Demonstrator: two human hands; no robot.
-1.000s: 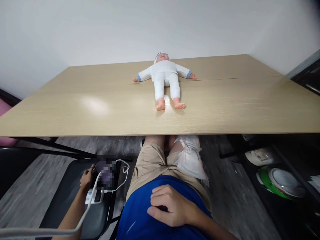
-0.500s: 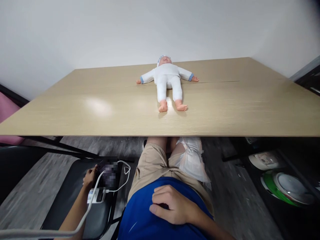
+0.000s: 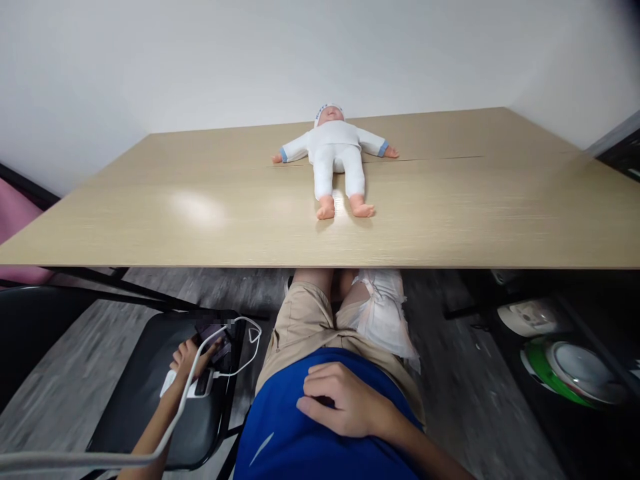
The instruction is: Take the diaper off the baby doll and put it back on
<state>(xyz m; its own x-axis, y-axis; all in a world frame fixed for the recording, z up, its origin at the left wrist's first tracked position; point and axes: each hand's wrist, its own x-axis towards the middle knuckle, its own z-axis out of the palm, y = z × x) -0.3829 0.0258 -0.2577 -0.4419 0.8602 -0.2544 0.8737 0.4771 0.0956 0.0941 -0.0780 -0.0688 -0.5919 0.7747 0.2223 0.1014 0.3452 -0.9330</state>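
Observation:
Low on the left, my left hand [image 3: 189, 359] reaches over the black chair seat [image 3: 127, 393], its fingers apart and its thumb side against a dark phone [image 3: 220, 343]. A white block [image 3: 169, 385] with a dark end lies under and beside this hand, and a white cable [image 3: 227, 374] runs into it. My right hand [image 3: 343, 400] rests on the blue shirt [image 3: 280, 427], loosely curled with a gap between thumb and fingers, nothing visible in it. Farther off, a baby doll [image 3: 336, 157] in white clothes and a cap lies face up on the table [image 3: 200, 233], arms spread.
A diaper [image 3: 383, 313] lies over my right thigh. On the right, below table height, a dark shelf holds a green and white round container [image 3: 565, 373] and a white object [image 3: 530, 319]. A thick pale cable [image 3: 90, 460] crosses the lower left. Pink fabric [image 3: 17, 213] shows at left.
My left hand has shifted to the right, from the phone's left edge to over its lower part. The view has tilted slightly. My right hand and the doll have stayed in place.

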